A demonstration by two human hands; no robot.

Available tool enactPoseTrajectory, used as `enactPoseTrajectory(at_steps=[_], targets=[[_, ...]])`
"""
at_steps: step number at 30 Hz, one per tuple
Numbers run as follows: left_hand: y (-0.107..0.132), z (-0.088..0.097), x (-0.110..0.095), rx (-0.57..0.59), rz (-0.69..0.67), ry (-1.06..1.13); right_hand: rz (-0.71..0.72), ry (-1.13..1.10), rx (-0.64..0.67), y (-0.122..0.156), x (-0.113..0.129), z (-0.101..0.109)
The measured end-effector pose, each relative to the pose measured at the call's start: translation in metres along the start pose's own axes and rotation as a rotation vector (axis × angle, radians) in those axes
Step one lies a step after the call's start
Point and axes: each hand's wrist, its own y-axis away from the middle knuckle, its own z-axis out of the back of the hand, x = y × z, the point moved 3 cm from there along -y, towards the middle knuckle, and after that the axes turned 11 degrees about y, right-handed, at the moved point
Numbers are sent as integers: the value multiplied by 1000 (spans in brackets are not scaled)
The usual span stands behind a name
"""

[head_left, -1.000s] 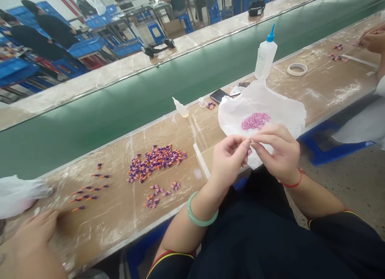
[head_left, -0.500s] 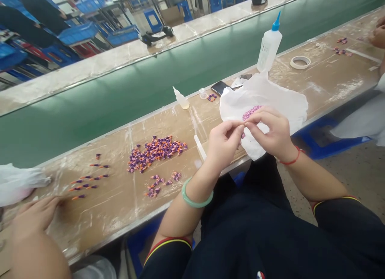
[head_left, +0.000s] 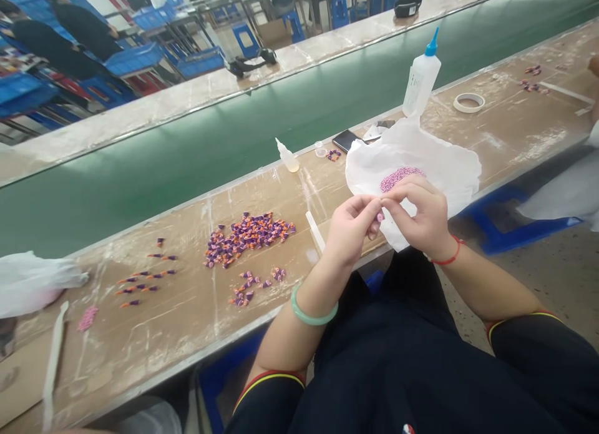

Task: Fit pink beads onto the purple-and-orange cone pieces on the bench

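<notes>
1. Fingertips (head_left: 375,205) of left hand (head_left: 349,231) and right hand (head_left: 418,218) meeting — touching or very nearly. Thumb and forefinger pinched together on each side, with no clear gap to be seen.
2. Small pink piece (head_left: 380,217) just below the meeting tips, against the curled fingers of the left hand, so nearer to left than to right. By its place, probably held there by the left. Long axis impossible to read at such a size.
3. Heap of pink-and-white beads (head_left: 397,178) just beyond the tips and slightly to the right, on a white sheet (head_left: 452,156), with the right hand nearer. Long axis slanting, away and to the right.
4. Heap of purple-and-orange cones (head_left: 250,234) well apart to the left on the worktable (head_left: 163,328), nearer to the left hand. Loose cluster of cones (head_left: 244,298) between that heap and the table's near edge.
5. Hidden: whatever is inside the double pinch — too small or too covered to tell. Near side of the bead heap partly behind the right hand.
6. Cut off: translucent plastic bag (head_left: 35,281) at the left edge, with pinkish contents too blurred to name.
</notes>
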Motion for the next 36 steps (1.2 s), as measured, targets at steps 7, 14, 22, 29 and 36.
enactPoseTrajectory(at_steps=[7,14,22,29,36], targets=[[7,1,3,-23,-24,-5,-156,-101,120,2,3,0],[10,5,-1,15,18,-71,-452,-343,400,-5,0,3],[20,10,-23,154,36,-559,-466,-373,988,-21,1,10],[26,7,-38,255,13,-877,-363,-293,1189,-24,4,7],[31,22,-37,188,4,-595,-407,-383,1078,-19,4,4]])
